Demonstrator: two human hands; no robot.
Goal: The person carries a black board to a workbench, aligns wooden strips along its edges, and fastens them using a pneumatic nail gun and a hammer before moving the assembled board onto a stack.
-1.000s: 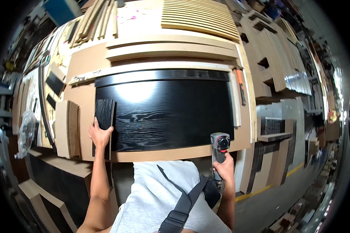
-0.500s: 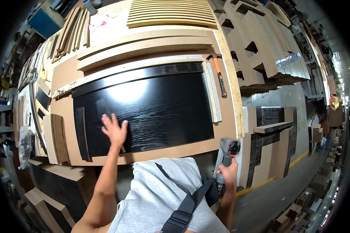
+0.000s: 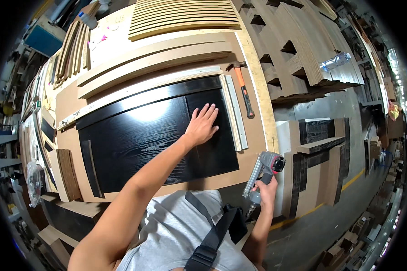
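Note:
My left hand (image 3: 202, 124) lies with fingers stretched on the right part of a glossy black wood-grain panel (image 3: 131, 144). A thin line crosses the panel by the wrist; whether it is a seam or a reflection I cannot tell. Along the panel's far edge runs a black strip (image 3: 156, 100), and a short black strip (image 3: 87, 169) sits at its left end. My right hand (image 3: 267, 192) is wrapped round the handle of a grey nail gun (image 3: 269, 159), held beside the table's near right corner, apart from the panel.
Pale wooden rails (image 3: 233, 119) border the panel's far and right sides. A claw hammer (image 3: 244, 90) with an orange-black handle lies to the right. Beyond are long boards (image 3: 153, 63) and slats (image 3: 185, 16). Stacked boards (image 3: 298, 49) bear a plastic bottle (image 3: 337, 62); a chipboard block (image 3: 68, 175) stands left.
My left hand has moved rightward across the black panel, from its left half to near the right rail. The nail gun in my right hand has risen and tilted slightly. The view has shifted.

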